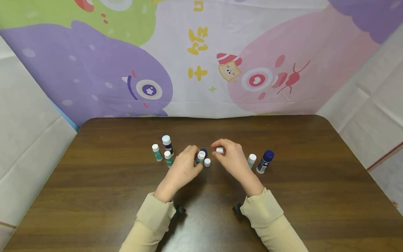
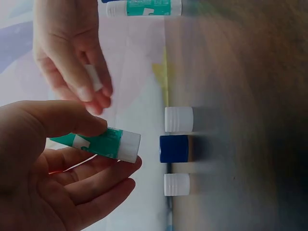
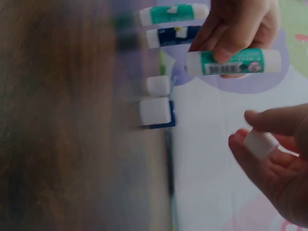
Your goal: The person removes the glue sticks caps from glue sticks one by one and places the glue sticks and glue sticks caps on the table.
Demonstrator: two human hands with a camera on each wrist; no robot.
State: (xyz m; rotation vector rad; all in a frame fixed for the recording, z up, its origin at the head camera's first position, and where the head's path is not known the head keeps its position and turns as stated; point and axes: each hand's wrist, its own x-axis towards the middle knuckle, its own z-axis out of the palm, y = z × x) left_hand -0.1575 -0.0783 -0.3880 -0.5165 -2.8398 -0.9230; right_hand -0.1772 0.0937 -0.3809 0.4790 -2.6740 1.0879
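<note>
Pinching a white cap (image 1: pixel 220 150) above the surface (image 1: pixel 94 196), the right hand (image 1: pixel 232 157) hovers near the left hand's (image 1: pixel 185 163) gripped green tube (image 3: pixel 243 63).

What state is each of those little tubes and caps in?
Held tube: in left hand, seemingly uncapped
Held cap: off, in right hand
Two white caps: off, on table
Blue cap: off, on table
Three left tubes: standing, capping unclear
Right green tube: standing, capping unclear
Blue-topped tube: standing, capped
</note>
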